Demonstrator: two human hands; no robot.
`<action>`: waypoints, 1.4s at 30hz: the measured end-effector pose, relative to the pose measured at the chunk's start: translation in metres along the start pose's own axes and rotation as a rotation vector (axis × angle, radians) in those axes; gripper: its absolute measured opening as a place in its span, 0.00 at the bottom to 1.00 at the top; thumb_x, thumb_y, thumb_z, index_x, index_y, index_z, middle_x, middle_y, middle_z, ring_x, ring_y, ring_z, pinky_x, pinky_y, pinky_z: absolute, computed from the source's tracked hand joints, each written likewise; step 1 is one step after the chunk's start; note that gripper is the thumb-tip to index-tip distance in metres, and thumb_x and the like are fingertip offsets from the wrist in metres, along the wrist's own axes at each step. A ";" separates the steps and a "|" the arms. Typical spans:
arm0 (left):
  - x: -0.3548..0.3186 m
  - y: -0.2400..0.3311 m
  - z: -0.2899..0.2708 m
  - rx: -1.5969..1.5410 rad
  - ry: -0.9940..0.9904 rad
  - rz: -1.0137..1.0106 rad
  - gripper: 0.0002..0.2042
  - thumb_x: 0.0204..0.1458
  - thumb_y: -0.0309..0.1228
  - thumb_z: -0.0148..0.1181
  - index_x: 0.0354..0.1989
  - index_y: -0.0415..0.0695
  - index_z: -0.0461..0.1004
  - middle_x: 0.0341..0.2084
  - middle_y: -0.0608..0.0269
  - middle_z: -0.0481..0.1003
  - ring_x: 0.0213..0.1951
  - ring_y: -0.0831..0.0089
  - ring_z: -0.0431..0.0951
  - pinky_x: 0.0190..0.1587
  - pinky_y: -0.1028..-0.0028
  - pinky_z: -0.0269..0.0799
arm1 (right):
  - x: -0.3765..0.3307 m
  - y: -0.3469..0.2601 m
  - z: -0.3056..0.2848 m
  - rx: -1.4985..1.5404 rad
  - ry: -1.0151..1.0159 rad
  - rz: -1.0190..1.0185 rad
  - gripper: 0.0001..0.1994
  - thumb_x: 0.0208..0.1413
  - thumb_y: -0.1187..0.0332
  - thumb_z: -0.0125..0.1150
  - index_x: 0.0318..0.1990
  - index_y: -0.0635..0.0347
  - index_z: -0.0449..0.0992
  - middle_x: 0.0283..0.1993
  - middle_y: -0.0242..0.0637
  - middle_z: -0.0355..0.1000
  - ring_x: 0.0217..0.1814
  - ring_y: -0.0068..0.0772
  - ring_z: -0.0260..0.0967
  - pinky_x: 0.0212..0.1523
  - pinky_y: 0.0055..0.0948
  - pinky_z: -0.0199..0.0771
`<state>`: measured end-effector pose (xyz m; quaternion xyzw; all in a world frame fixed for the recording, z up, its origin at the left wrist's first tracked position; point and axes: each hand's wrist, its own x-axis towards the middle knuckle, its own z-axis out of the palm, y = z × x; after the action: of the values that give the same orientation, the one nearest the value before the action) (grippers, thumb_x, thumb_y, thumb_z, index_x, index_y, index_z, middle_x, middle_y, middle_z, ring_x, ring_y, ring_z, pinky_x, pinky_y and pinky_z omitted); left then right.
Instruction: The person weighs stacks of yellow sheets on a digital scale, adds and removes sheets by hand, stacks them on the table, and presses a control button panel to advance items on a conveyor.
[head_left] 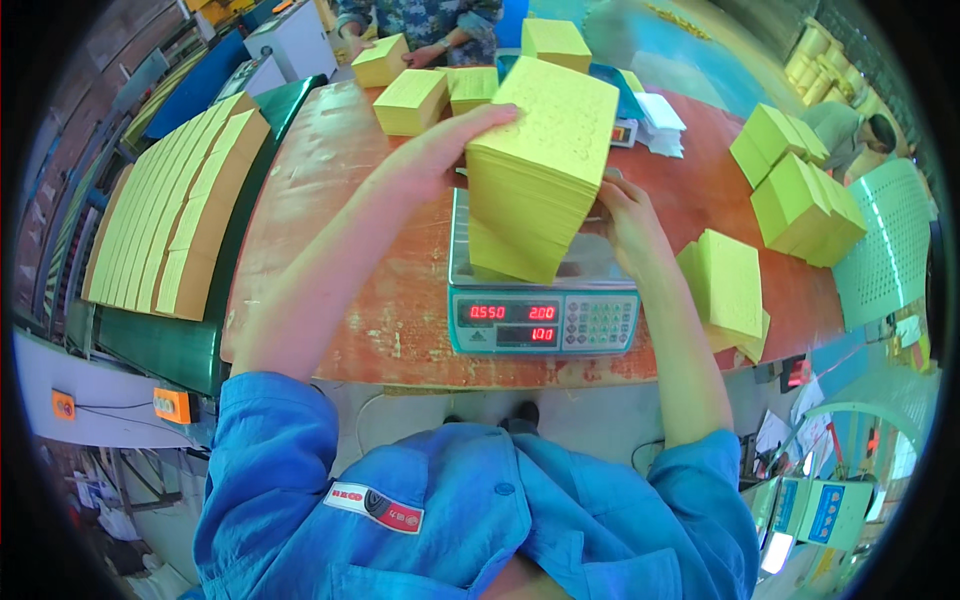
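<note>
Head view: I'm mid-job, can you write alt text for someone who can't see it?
Left hand and right hand grip a tall stack of yellow sheets at a digital scale on a worn red table. Other yellow stacks stand around the table, with packed rows at far left. A co-worker is opposite.

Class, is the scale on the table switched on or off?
On: the scale's display shows glowing red digits.

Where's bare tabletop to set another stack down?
Red tabletop shows bare between the green belt and the scale, and between the white papers and rightmost stacks. Crowded: the far edge behind the held yellow stack.
</note>
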<state>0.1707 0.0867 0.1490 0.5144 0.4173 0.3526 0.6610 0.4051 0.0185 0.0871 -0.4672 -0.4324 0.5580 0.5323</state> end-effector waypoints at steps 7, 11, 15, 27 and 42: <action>0.011 -0.018 -0.009 0.138 -0.134 0.023 0.34 0.54 0.59 0.54 0.61 0.45 0.67 0.53 0.63 0.74 0.55 0.73 0.70 0.56 0.68 0.63 | -0.009 0.014 0.003 -0.069 0.128 -0.038 0.16 0.63 0.65 0.46 0.49 0.64 0.75 0.39 0.36 0.77 0.34 0.26 0.74 0.35 0.26 0.73; 0.015 -0.026 -0.027 0.168 -0.152 0.081 0.39 0.57 0.65 0.41 0.64 0.43 0.64 0.56 0.60 0.72 0.58 0.69 0.68 0.56 0.68 0.62 | -0.009 0.030 0.002 -0.156 0.202 -0.056 0.16 0.64 0.63 0.47 0.52 0.63 0.74 0.43 0.36 0.76 0.41 0.27 0.74 0.40 0.28 0.74; 0.027 -0.064 -0.030 0.009 -0.065 0.128 0.37 0.62 0.61 0.35 0.66 0.41 0.62 0.58 0.56 0.70 0.62 0.66 0.65 0.61 0.63 0.59 | -0.009 0.050 0.001 -0.096 0.310 -0.127 0.18 0.66 0.60 0.46 0.57 0.61 0.70 0.52 0.37 0.73 0.52 0.30 0.71 0.47 0.32 0.73; 0.059 -0.123 0.049 0.117 0.372 0.447 0.34 0.66 0.49 0.29 0.69 0.30 0.43 0.70 0.38 0.44 0.72 0.53 0.41 0.72 0.63 0.35 | 0.060 0.084 -0.041 0.330 0.191 -0.164 0.18 0.66 0.58 0.46 0.57 0.58 0.68 0.51 0.36 0.72 0.50 0.34 0.73 0.49 0.38 0.77; 0.077 -0.114 0.021 0.079 0.315 0.479 0.33 0.67 0.47 0.27 0.69 0.29 0.45 0.70 0.41 0.45 0.72 0.53 0.41 0.72 0.63 0.35 | 0.069 0.048 -0.031 0.373 0.293 0.017 0.23 0.64 0.55 0.47 0.60 0.57 0.66 0.57 0.39 0.71 0.55 0.38 0.71 0.53 0.42 0.75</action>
<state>0.2248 0.1219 0.0258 0.5627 0.3948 0.5575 0.4655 0.4262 0.0838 0.0304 -0.4405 -0.2362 0.5588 0.6617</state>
